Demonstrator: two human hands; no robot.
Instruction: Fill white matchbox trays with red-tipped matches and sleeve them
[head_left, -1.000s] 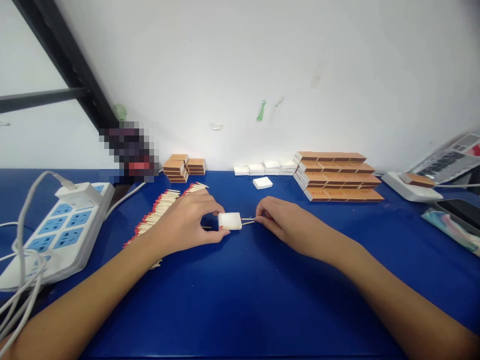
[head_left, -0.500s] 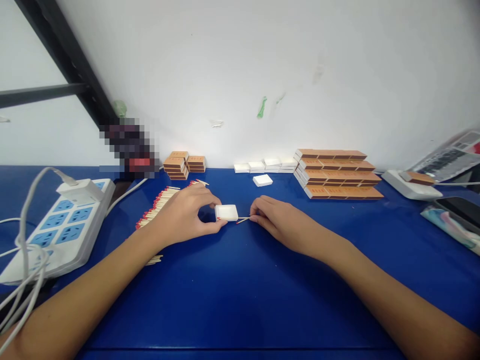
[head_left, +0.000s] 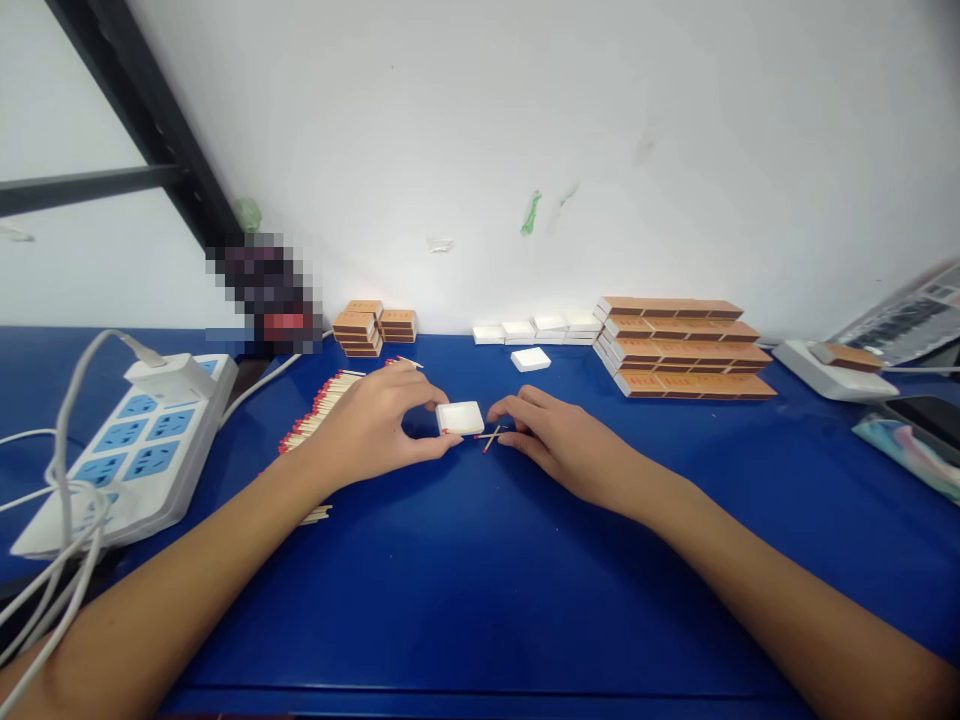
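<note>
By the right hand (head_left: 553,432), matches (head_left: 492,437) now cross.

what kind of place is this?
Likely an indoor work table against a wall; home or workshop, I can't tell. Clues: the blue tabletop, the stepped stack of matchboxes with loose matches beside the left hand, and a multi-socket power strip.

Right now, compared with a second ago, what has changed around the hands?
The right hand has moved left toward the matchbox tray and parted its thumb and index finger. The two matches it pinched side by side now cross near the tray's right end, apparently let go. The left hand still grips the tray; the stacked matchboxes stay put.
</note>
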